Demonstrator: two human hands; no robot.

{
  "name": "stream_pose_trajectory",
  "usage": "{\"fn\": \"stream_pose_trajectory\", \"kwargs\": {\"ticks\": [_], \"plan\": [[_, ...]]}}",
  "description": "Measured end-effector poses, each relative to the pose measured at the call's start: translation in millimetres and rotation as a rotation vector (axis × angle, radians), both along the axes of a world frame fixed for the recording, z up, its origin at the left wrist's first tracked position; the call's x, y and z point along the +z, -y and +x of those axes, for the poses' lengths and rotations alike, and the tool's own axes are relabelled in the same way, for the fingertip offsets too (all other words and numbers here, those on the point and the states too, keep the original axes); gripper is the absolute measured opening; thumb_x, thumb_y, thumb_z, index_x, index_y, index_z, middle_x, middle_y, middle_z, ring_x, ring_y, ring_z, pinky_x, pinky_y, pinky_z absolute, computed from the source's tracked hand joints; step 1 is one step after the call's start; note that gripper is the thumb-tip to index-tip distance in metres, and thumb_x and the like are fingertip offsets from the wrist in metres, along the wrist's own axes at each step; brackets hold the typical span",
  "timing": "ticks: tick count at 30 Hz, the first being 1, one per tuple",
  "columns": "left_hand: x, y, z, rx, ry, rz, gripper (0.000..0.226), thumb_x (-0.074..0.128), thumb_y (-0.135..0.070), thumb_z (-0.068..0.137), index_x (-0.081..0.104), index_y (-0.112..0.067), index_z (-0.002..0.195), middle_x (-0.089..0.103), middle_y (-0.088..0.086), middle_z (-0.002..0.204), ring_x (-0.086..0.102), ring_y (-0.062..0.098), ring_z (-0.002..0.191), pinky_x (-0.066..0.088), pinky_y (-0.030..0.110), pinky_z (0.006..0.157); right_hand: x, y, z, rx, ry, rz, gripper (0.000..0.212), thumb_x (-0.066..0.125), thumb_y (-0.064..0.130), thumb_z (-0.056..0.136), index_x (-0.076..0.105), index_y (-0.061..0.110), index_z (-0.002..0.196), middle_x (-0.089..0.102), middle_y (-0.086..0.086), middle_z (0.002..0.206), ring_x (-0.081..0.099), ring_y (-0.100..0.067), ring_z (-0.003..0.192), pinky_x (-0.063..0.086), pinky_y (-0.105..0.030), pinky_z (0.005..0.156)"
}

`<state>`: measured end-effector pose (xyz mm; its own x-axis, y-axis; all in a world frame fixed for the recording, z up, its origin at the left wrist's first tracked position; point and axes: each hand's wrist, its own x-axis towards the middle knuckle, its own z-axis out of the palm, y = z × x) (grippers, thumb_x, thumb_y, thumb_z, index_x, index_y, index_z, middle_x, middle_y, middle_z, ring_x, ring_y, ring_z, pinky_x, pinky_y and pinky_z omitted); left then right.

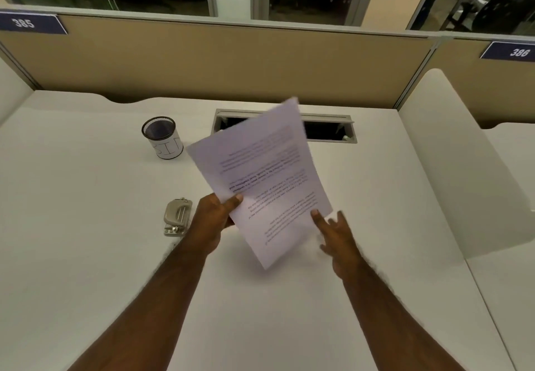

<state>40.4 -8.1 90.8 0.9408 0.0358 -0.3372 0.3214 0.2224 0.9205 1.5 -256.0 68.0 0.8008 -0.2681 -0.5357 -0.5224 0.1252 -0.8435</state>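
While my left grip (pixel 215 215) pinches the printed paper (pixel 260 174) at its near-left edge, thumb on top, my right grip (pixel 337 234) is loose and spread, one fingertip just touching the right edge, so only one side really has it. The paper's up off the desk (pixel 86 197), tilted and a bit blurred, print upside down to me, so I'd say I'm mid-step turning or squaring it. Hole punch (pixel 177 216) sits just left of my left wrist, and my guess is that's next: get the right side pinching too, line up an edge, feed it in. Further back there's a mesh cup (pixel 162 136), then the cable slot (pixel 327 130) partly behind the paper.
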Motion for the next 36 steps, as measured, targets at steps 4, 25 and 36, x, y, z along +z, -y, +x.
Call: {"fn": "stream_pose_trajectory", "kwargs": {"ticks": [4,25,36], "plan": [[-22,6,-17,-0.028,-0.119,-0.225,0.038,0.058,-0.005,0.090,0.056,-0.008,0.128,0.068,0.011,0.121,0.066,0.029,0.110,0.057,0.044,0.087,-12,-10,-11,0.077,0.046,0.328,0.043,0.063,0.019,0.090,0.054,0.021,0.132,0.068,-0.006,0.122,0.064,-0.029,0.113,0.056,-0.045,0.088],[12,-69,19,-0.242,0.120,0.329,0.027,0.069,-0.003,0.082,0.068,-0.001,0.109,0.074,0.008,0.102,0.070,0.025,0.096,0.059,0.030,0.079,25,42,15,0.251,0.321,-0.140,0.018,0.067,0.009,0.086,0.070,0.020,0.100,0.074,0.003,0.096,0.071,-0.009,0.087,0.056,-0.026,0.085],[-2,-53,4,-0.273,0.133,0.606,0.019,0.069,-0.015,0.085,0.066,-0.026,0.100,0.070,-0.027,0.077,0.067,-0.004,0.080,0.050,0.012,0.068,11,44,11,0.256,0.290,-0.224,0.023,0.066,0.012,0.088,0.067,0.014,0.111,0.072,0.001,0.096,0.070,-0.005,0.087,0.054,-0.010,0.068]]}}
